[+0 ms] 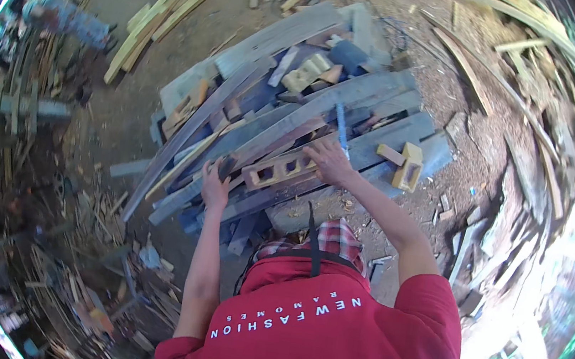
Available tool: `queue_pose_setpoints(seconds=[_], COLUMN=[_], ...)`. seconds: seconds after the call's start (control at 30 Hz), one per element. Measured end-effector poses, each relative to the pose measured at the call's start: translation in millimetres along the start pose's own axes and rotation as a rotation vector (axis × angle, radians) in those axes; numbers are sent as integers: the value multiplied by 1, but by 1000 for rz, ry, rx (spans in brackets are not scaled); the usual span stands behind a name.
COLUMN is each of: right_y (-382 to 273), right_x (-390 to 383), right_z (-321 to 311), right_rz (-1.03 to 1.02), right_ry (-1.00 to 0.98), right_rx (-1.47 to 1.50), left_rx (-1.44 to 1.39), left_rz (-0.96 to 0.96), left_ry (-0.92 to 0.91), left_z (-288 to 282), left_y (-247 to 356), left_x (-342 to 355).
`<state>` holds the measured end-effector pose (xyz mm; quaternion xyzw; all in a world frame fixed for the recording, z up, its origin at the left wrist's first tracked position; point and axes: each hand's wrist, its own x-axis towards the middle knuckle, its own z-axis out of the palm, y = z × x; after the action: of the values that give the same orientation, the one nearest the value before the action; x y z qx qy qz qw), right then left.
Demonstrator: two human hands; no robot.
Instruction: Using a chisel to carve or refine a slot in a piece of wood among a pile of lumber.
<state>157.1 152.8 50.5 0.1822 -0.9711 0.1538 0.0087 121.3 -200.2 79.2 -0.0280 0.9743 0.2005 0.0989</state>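
A long wooden piece with several square holes [281, 170] lies across the plank worktop [370, 147] in front of me. My right hand [330, 162] is closed at its right end, fingers curled over the wood. By its left end my left hand [215, 183] grips a small dark block [227, 166]; the block's exact kind is unclear. A blue strip [341, 125] lies just beyond my right hand. To the right sit a pale wooden frame piece with an opening [410, 169] and a short wooden block [390, 154] against it.
Farther back on the worktop are pale notched blocks [306, 73], a dark blue container [346, 55] and offcuts. A long narrow board [192, 135] slants along the left. Stacked yellowish planks [152, 26] lie on the ground; wood scraps [91, 256] cover the lower left. A person [70, 18] is at the far left.
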Motion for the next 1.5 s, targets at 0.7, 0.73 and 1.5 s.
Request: queue_pose_setpoints(seconds=[0.7,0.73,1.5], right_y=[9,6,-105], right_x=[-42,-43,117], right_z=[-11,-13,26], right_rz=[290,288,-128], right_ry=[85,68,123], right_rx=[219,197,361], left_rx=[-261,-399,-658], left_rz=[-434,-444,-743], left_ry=[-73,-29,266], left_z=[3,7,40], left_y=[-81,-88,-150], left_x=[-115,-122,-250])
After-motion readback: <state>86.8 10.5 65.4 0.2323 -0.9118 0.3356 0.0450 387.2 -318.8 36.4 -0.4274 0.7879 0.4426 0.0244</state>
